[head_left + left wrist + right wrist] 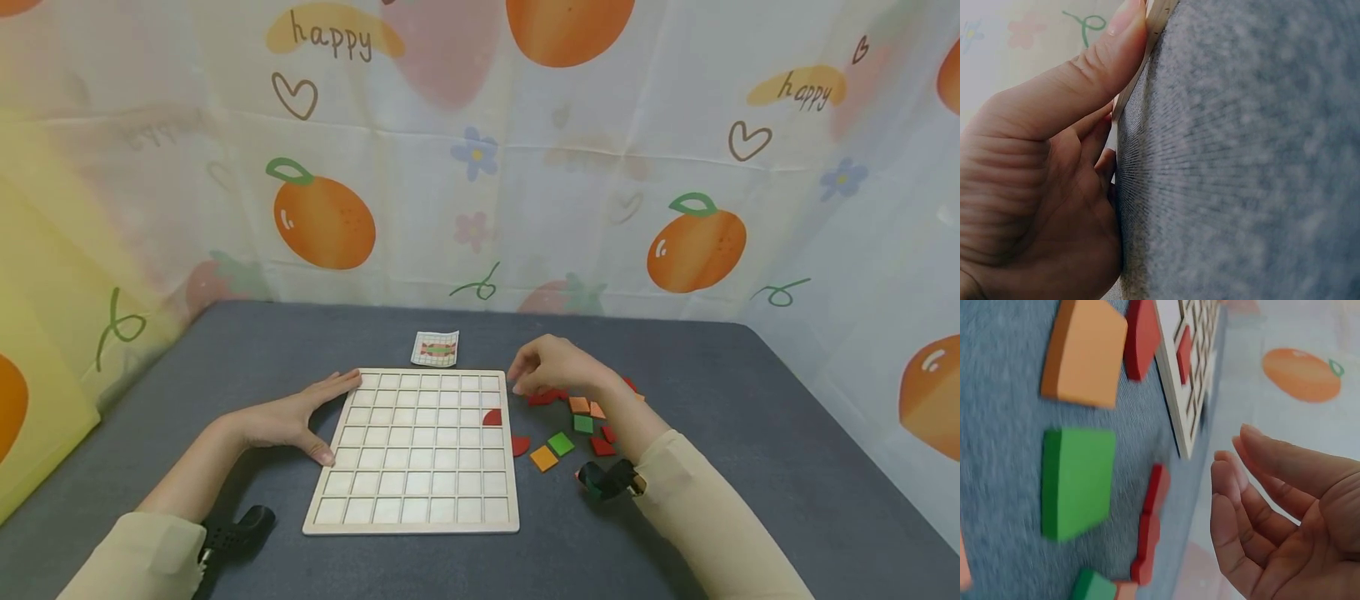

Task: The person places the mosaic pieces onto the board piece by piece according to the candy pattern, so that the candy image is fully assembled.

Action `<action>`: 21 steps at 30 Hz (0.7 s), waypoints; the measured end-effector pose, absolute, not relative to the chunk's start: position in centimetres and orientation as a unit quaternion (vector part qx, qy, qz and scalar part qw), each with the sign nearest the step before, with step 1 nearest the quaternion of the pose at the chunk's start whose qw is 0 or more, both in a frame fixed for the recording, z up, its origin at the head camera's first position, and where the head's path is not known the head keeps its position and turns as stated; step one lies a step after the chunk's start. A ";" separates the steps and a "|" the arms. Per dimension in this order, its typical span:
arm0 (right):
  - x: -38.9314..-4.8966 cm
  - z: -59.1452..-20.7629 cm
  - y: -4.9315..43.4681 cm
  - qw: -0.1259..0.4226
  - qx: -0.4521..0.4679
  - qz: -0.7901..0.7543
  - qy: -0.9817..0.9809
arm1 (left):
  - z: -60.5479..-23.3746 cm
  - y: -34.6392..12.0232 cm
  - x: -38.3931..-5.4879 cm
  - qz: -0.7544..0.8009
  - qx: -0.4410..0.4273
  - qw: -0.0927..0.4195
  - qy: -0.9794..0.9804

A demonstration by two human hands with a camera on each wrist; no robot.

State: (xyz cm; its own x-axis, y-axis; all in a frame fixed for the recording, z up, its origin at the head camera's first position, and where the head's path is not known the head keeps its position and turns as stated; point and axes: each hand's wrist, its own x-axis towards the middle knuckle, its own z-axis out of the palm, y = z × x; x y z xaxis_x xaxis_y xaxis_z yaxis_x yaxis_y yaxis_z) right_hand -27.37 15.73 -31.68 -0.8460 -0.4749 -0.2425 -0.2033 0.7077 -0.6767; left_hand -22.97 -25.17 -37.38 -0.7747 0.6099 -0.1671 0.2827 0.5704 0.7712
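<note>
A white board with a wooden grid [412, 528] lies flat on the dark table. In one cell near its right edge sits a red quarter-round piece [492, 417]. My left hand [288, 417] rests against the board's left side, fingers at the upper corner and thumb [1107, 65] on the edge lower down. Beyond the board's upper right corner, my right hand [555, 365] hovers with softly bent fingers; the right wrist view shows a gap between thumb and fingertips and nothing held. Below it lie red pieces [1157, 487], a green block [1079, 481] and an orange block [1088, 353].
A small card with a coloured grid pattern [435, 349] lies behind the board. Right of the board are a yellow-orange square [543, 458], a bright green square [560, 444], a red rounded piece [521, 446] and several others, partly hidden by my right forearm. A printed curtain [510, 233] hangs behind the table.
</note>
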 end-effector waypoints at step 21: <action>-29.0 -32.2 23.1 0.165 -0.146 -0.301 0.928 | -37.3 -25.2 -22.9 0.387 0.258 0.218 0.858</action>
State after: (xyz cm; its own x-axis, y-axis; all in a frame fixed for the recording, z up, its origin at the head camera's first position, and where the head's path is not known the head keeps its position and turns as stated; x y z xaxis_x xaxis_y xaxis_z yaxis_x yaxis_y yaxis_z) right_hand -29.05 23.14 -32.16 -0.9031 -0.3699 -0.2182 -0.1718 0.7768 -0.6059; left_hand -22.90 -25.20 -37.30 -0.7710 0.6125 -0.1743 0.2741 0.5662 0.7774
